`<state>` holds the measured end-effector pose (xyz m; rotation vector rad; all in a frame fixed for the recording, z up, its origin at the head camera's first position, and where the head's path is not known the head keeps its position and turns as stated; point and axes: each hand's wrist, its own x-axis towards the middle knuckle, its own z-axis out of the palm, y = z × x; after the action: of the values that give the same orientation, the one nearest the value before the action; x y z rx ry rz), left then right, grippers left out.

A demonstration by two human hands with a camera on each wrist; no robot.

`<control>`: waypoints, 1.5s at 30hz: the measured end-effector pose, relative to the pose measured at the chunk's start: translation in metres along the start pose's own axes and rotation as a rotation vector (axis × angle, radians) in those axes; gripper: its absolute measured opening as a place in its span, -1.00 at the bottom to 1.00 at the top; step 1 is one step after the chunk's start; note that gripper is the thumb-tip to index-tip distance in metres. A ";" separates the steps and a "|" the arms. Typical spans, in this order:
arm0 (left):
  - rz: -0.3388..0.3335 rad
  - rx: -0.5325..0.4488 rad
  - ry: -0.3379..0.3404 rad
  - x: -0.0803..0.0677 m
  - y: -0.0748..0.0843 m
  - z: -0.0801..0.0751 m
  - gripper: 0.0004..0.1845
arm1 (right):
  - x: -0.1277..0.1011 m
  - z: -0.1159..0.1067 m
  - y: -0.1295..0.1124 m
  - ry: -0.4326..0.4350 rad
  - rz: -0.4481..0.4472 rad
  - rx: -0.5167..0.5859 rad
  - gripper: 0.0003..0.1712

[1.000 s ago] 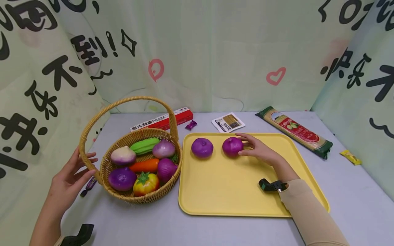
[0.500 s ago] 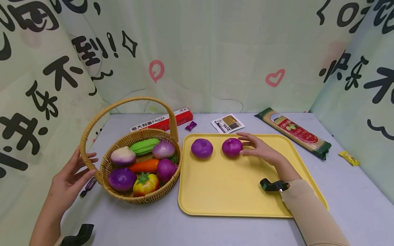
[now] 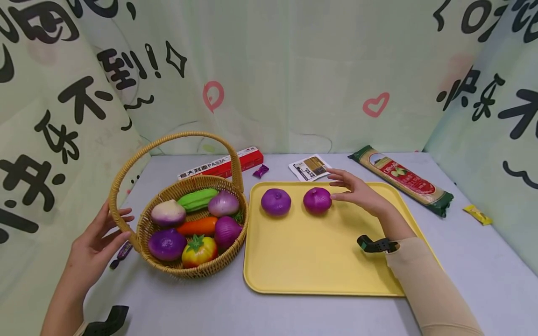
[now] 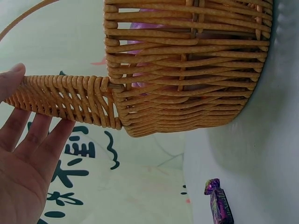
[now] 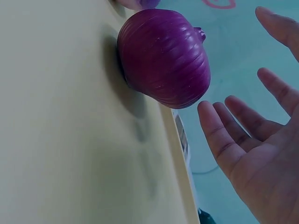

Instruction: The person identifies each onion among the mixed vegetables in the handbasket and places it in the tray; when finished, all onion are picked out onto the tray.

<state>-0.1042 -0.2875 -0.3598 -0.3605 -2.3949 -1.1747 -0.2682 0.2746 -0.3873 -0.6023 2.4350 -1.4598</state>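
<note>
The right hand [image 3: 360,193] has let go of the purple onion [image 3: 317,200] on the yellow tray [image 3: 319,261]. A second ago its fingers were touching the onion's right side. Now the hand has lifted a bit and moved away toward the tray's back edge, fingers spread and loose. In the wrist view there is a gap between fingertips [image 5: 205,112] and onion [image 5: 164,56], though it looks small.

Grey table [image 3: 294,312] against printed cloth backdrop. Directly on it: wicker basket [image 3: 191,270] at left, yellow tray [image 3: 302,261] just beside it. Far edge: red pasta box [image 3: 222,164], purple candy [image 3: 261,171], paper card [image 3: 311,167], spaghetti packet [image 3: 401,179]. Yellow sachet [image 3: 478,214] far right; dark candy wrapper [image 3: 122,254] left of basket.
</note>
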 end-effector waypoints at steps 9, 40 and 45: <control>-0.001 0.000 -0.001 0.000 0.000 -0.001 -0.06 | 0.004 0.001 -0.012 0.004 -0.032 -0.023 -0.20; -0.010 -0.002 -0.002 0.000 0.000 0.000 -0.06 | 0.054 0.073 -0.096 -0.253 -0.226 -0.008 -0.26; -0.009 -0.006 0.000 -0.001 0.002 0.000 -0.07 | 0.060 0.082 -0.103 -0.274 -0.253 -0.005 -0.23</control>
<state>-0.1028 -0.2865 -0.3590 -0.3518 -2.3959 -1.1866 -0.2646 0.1397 -0.3353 -1.0691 2.2121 -1.3535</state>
